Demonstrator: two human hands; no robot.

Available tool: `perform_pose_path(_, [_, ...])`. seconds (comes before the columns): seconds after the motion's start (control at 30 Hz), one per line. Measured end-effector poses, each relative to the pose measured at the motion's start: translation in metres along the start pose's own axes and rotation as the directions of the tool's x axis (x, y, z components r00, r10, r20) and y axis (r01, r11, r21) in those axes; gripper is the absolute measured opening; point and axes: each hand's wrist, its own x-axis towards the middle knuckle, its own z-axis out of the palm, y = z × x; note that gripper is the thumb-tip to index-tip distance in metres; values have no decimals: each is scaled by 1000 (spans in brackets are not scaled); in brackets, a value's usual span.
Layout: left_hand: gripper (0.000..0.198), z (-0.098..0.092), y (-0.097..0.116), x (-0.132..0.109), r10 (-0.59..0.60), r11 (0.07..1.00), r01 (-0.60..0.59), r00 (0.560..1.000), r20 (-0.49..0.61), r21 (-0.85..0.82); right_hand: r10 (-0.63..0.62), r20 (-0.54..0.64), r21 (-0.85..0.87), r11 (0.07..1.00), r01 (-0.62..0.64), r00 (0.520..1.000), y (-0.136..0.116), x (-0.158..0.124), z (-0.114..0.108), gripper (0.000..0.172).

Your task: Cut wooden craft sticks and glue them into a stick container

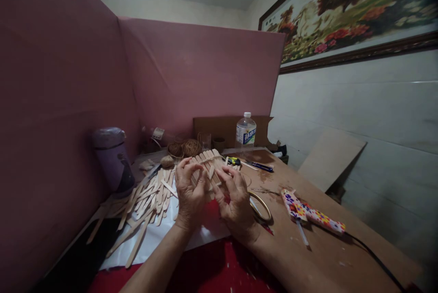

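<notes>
My left hand (189, 192) and my right hand (233, 197) are side by side over the middle of the table, both with fingers curled. Between them they hold a flat panel of wooden craft sticks (209, 161) joined edge to edge, tilted up away from me. The left fingers pinch its near left edge and the right fingers grip its near right side. A loose heap of wooden sticks (147, 201) lies on white paper (160, 233) just left of my left hand.
A flower-patterned glue gun (310, 213) with a black cord lies at the right. A tape ring (262, 204), a blue pen (262, 166), a yellow cutter (233, 161), twine balls (186, 148), a water bottle (245, 131) and a purple container (112, 158) stand around. Pink boards wall the left and back.
</notes>
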Motion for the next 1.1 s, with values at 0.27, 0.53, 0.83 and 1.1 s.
perform_pose_path(0.27, [8, 0, -2, 0, -7, 1000, 7, 1000, 3, -6, -5, -4, 8, 1000, 5, 1000, 0, 0, 0, 41])
perform_pose_path(0.53, [6, 0, -1, 1, 10, 1000, -10, 1000, -3, 8, -3, 1, 14, 1000, 3, 1000, 0, 0, 0, 41])
perform_pose_path(0.83, [7, 0, -4, 0, 10, 1000, -10, 1000, 3, 21, -6, -2, 11, 1000, 6, 1000, 0, 1, -1, 41])
perform_pose_path(1.1, [9, 0, -3, -1, 14, 1000, -14, 1000, 7, 28, -10, -2, 5, 1000, 10, 1000, 1, 1, 0, 42])
